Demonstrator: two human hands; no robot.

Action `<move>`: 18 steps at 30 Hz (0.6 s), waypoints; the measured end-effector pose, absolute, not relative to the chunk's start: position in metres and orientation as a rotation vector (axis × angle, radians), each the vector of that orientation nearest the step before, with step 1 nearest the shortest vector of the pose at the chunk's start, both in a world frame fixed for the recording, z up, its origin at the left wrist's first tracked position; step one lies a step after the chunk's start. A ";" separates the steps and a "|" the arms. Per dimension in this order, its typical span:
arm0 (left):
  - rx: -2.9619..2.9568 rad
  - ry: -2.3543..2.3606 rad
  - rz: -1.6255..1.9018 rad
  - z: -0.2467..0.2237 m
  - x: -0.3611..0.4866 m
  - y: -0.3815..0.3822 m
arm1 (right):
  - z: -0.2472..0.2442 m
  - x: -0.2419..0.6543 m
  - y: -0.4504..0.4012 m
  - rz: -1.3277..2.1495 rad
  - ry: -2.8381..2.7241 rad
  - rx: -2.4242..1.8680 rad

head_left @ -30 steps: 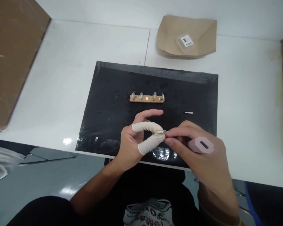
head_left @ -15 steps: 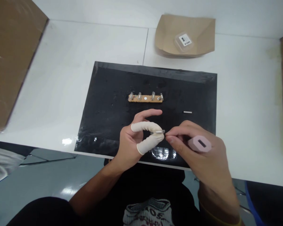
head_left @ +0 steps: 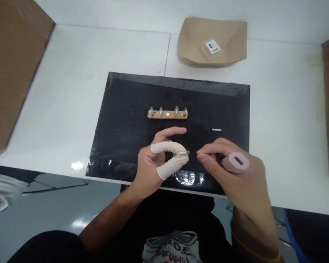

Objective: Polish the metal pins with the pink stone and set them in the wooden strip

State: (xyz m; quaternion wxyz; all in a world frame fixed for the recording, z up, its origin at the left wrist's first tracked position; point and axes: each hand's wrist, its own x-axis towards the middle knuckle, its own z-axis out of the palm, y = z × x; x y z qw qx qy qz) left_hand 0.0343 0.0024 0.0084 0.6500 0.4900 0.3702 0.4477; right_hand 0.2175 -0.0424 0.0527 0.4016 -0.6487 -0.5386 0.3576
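White finger cots cover the thumb and index finger of my left hand (head_left: 153,164), which pinch a small clear tube-like piece (head_left: 183,153) with a whitish strip inside. My right hand (head_left: 235,164) is closed around a pale pink faceted handle (head_left: 237,162) with a dark slot in its end. Its thumb and index fingertips meet just right of the clear piece, apart from it; something tiny may be between them, too small to name. Beyond my left hand, a narrow tan strip (head_left: 171,114) carries several clear tube-like pieces and white dots.
A thin whitish stick (head_left: 216,129) lies on the black mat (head_left: 126,146). Behind the mat, a brown paper tray (head_left: 235,40) holds a clear labelled box (head_left: 211,49). Cardboard panels (head_left: 13,65) stand at both sides of the white table (head_left: 68,73).
My right hand has drawn slightly right, widening the gap between its fingertips and the clear piece. My left hand keeps its pinch. The whole view has shifted a little.
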 end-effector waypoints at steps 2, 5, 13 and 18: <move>1.116 0.835 1.025 0.009 0.034 0.002 | 0.052 0.219 -0.043 0.900 -1.334 -1.654; 1.115 0.836 1.027 0.009 0.033 0.002 | 0.051 0.222 -0.045 0.889 -1.293 -1.684; 1.092 0.848 1.006 0.009 0.032 0.002 | 0.048 0.238 -0.056 0.841 -1.128 -1.781; 1.062 0.838 0.984 0.008 0.032 0.001 | 0.038 0.265 -0.089 0.757 -1.016 -1.895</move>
